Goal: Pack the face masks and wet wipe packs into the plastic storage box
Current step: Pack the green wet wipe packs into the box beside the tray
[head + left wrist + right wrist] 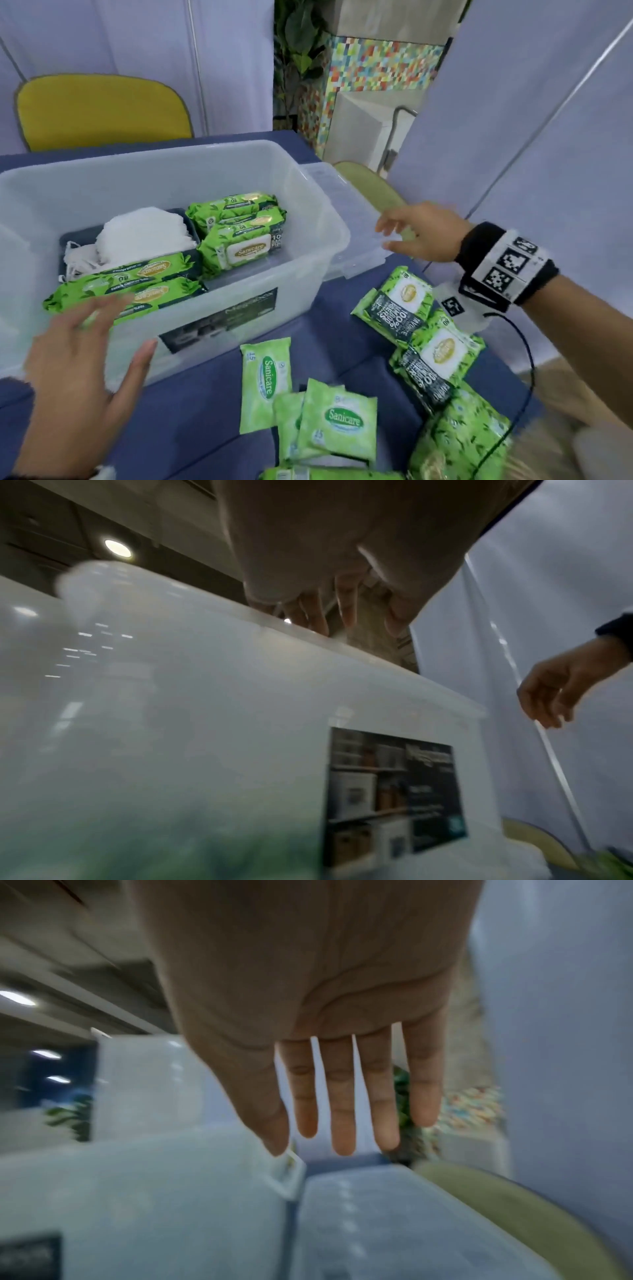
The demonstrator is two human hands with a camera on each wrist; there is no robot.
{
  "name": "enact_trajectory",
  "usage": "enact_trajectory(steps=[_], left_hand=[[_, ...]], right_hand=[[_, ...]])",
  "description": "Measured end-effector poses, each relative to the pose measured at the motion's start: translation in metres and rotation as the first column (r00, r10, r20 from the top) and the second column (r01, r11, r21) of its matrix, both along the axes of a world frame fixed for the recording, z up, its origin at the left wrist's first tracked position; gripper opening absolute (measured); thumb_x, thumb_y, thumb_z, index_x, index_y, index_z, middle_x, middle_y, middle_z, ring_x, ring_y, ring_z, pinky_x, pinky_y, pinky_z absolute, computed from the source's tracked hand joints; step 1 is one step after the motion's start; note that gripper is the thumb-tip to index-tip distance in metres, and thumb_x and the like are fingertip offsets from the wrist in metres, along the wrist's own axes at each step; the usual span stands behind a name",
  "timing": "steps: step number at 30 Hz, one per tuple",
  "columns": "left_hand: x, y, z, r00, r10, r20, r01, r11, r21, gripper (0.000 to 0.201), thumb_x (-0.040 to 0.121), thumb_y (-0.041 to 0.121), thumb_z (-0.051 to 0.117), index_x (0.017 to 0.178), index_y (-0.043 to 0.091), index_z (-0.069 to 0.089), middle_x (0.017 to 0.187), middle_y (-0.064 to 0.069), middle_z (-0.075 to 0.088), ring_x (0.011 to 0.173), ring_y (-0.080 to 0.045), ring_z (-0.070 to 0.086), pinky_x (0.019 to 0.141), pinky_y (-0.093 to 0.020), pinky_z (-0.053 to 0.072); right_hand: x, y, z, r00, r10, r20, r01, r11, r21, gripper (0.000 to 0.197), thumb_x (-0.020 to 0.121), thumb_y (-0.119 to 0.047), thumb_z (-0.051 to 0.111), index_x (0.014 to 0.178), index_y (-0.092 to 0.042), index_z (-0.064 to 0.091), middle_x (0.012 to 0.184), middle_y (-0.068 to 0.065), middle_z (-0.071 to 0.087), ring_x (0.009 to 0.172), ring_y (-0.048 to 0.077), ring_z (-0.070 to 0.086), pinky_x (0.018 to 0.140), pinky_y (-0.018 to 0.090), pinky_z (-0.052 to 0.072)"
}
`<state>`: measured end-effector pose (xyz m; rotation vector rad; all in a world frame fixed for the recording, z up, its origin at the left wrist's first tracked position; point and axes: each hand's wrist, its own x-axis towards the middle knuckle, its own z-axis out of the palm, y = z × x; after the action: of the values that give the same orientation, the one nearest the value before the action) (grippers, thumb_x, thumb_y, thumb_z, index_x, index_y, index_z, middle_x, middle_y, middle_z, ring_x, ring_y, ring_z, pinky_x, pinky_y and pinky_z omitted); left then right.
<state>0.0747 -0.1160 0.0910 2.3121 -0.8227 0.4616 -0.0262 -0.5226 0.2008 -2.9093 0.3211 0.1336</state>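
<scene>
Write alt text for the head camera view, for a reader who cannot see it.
A clear plastic storage box on a blue table holds white face masks and green wet wipe packs. More wipe packs lie loose on the table. The left hand hovers open at the box's near wall; the right hand reaches open toward the clear lid beside it.

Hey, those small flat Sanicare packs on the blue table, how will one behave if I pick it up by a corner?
The small pack looks thin and soft-sided, so it will probably sag or bend rather than stay stiff. It seems light for its size, being flat. Its glossy film may be a bit slippery, and it overlaps no neighbour, so it should lift off the table cleanly.
</scene>
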Motion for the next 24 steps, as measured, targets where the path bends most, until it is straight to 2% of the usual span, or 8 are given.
enact_trajectory(steps=[2, 5, 10, 14, 16, 17, 20, 24], left_hand=[[-0.018, -0.021, 0.000, 0.995, -0.070, 0.071, 0.071, 0.997, -0.019, 0.051, 0.088, 0.039, 0.045, 0.119, 0.000, 0.056, 0.117, -0.026, 0.051, 0.110, -0.045, 0.047, 0.096, -0.057, 0.036], [-0.046, -0.052, -0.015, 0.965, -0.238, 0.106, 0.237, 0.971, 0.023, 0.038, 0.085, 0.031, 0.048, 0.115, 0.009, 0.056, 0.116, -0.018, 0.052, 0.106, -0.040, 0.050, 0.093, -0.052, 0.036], [-0.074, -0.082, -0.073, 0.875, -0.457, -0.159, 0.480, 0.860, 0.174, 0.036, 0.095, 0.045, 0.033, 0.118, 0.026, 0.053, 0.117, 0.003, 0.050, 0.107, -0.018, 0.049, 0.088, -0.032, 0.037], [-0.079, -0.094, -0.106, 0.794, -0.381, -0.474, 0.557, 0.769, 0.314, 0.050, 0.090, 0.060, 0.029, 0.120, 0.030, 0.054, 0.116, 0.013, 0.045, 0.103, -0.012, 0.056, 0.080, -0.028, 0.050], [-0.080, -0.101, -0.117, 0.766, -0.349, -0.539, 0.578, 0.742, 0.340, 0.080, 0.079, 0.079, 0.016, 0.132, 0.028, 0.048, 0.124, 0.014, 0.042, 0.113, -0.011, 0.051, 0.092, -0.023, 0.044], [-0.080, -0.103, -0.122, 0.744, -0.326, -0.584, 0.592, 0.726, 0.349, 0.100, 0.069, 0.088, 0.002, 0.139, 0.028, 0.040, 0.130, 0.013, 0.038, 0.120, -0.010, 0.045, 0.097, -0.020, 0.038], [-0.082, -0.115, -0.126, 0.713, -0.263, -0.650, 0.609, 0.693, 0.387, 0.122, 0.051, 0.091, -0.016, 0.148, 0.027, 0.021, 0.140, 0.010, 0.031, 0.129, -0.008, 0.031, 0.104, -0.018, 0.030], [-0.083, -0.132, -0.133, 0.730, -0.192, -0.656, 0.585, 0.672, 0.454, 0.130, 0.044, 0.092, -0.017, 0.151, 0.024, 0.014, 0.140, 0.008, 0.034, 0.130, -0.011, 0.029, 0.106, -0.022, 0.029]], right_hand=[[-0.031, -0.032, -0.042, 0.980, -0.159, -0.119, 0.155, 0.987, -0.038, 0.030, 0.085, -0.029, 0.067, 0.110, -0.014, 0.060, 0.103, 0.002, 0.065, 0.091, 0.021, 0.060, 0.081, 0.028, 0.044], [-0.069, -0.075, -0.106, 0.883, -0.362, -0.298, 0.346, 0.932, -0.108, 0.044, 0.086, -0.043, 0.062, 0.119, -0.015, 0.055, 0.120, 0.006, 0.061, 0.109, 0.024, 0.057, 0.090, 0.031, 0.043], [-0.098, -0.103, -0.168, 0.687, -0.590, -0.424, 0.658, 0.753, 0.019, 0.081, 0.084, -0.069, 0.035, 0.128, -0.003, 0.052, 0.131, 0.017, 0.054, 0.115, 0.031, 0.055, 0.098, 0.040, 0.044], [-0.085, -0.103, -0.182, 0.600, -0.660, -0.452, 0.772, 0.625, 0.111, 0.091, 0.085, -0.072, 0.030, 0.117, 0.008, 0.059, 0.119, 0.025, 0.061, 0.097, 0.033, 0.062, 0.090, 0.038, 0.046], [-0.074, -0.102, -0.188, 0.567, -0.685, -0.457, 0.808, 0.570, 0.147, 0.107, 0.063, -0.093, 0.028, 0.098, 0.001, 0.065, 0.095, 0.021, 0.065, 0.076, 0.026, 0.057, 0.081, 0.034, 0.043], [-0.070, -0.102, -0.189, 0.551, -0.694, -0.463, 0.825, 0.537, 0.176, 0.113, 0.052, -0.098, 0.030, 0.100, -0.003, 0.064, 0.093, 0.020, 0.061, 0.077, 0.026, 0.055, 0.081, 0.033, 0.041], [-0.057, -0.101, -0.191, 0.516, -0.707, -0.484, 0.854, 0.474, 0.217, 0.102, 0.071, -0.081, 0.048, 0.142, -0.009, 0.037, 0.143, 0.021, 0.041, 0.125, 0.033, 0.046, 0.101, 0.039, 0.038], [-0.040, -0.106, -0.191, 0.521, -0.606, -0.601, 0.851, 0.316, 0.419, 0.072, 0.086, -0.057, 0.054, 0.141, -0.013, 0.040, 0.147, 0.012, 0.037, 0.129, 0.031, 0.044, 0.095, 0.036, 0.040]])
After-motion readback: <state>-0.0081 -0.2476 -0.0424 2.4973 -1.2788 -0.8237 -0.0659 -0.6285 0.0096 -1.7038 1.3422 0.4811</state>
